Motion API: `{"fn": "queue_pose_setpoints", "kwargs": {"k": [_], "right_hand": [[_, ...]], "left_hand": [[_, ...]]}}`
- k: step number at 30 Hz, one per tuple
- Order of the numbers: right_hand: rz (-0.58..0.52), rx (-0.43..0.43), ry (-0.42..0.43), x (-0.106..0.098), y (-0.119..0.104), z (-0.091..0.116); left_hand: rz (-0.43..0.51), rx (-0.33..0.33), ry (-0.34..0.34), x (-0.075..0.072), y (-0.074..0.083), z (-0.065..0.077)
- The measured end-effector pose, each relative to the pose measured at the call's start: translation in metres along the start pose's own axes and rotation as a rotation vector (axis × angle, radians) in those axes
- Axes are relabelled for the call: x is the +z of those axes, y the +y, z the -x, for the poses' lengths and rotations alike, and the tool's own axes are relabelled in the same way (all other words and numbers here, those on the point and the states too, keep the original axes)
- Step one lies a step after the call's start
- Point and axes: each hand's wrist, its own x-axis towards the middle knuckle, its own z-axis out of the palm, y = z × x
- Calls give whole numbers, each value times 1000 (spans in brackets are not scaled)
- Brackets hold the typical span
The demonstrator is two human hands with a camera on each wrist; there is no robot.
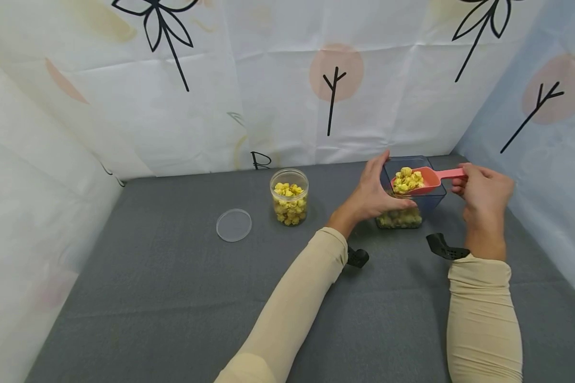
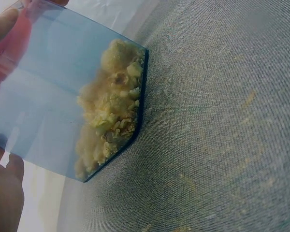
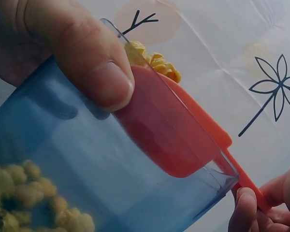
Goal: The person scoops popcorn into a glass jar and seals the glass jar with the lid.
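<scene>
A pink-red scoop (image 1: 430, 176) heaped with yellow popcorn (image 1: 406, 180) is at the top of a clear bluish square container (image 1: 430, 203). My right hand (image 1: 487, 192) pinches the end of its handle, at the right. With my left hand (image 1: 367, 196) I grip the container by its left side, the thumb across the near wall just under the rim. In the right wrist view the bowl of the scoop (image 3: 166, 140) shows through the container wall, below the rim. More popcorn (image 2: 111, 108) lies in the bottom of the container, seen through the wall in the left wrist view.
Left of the container stands an open clear round jar (image 1: 289, 198) partly filled with popcorn. Beside it a clear round lid (image 1: 233, 225) lies flat on the grey cloth (image 1: 172, 287). Patterned white fabric (image 1: 268, 80) hangs behind and at both sides.
</scene>
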Motion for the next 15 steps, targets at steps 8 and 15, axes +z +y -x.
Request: {"fn": "queue_pose_setpoints", "kwargs": {"k": [8,15], "right_hand": [[-79,36,17,-2,3,-4],[-99,54,0,-1,9,-8]], "left_hand": [[-4,-3,1,1,-1,0],[0,-6,-1,0,-1,0]]}}
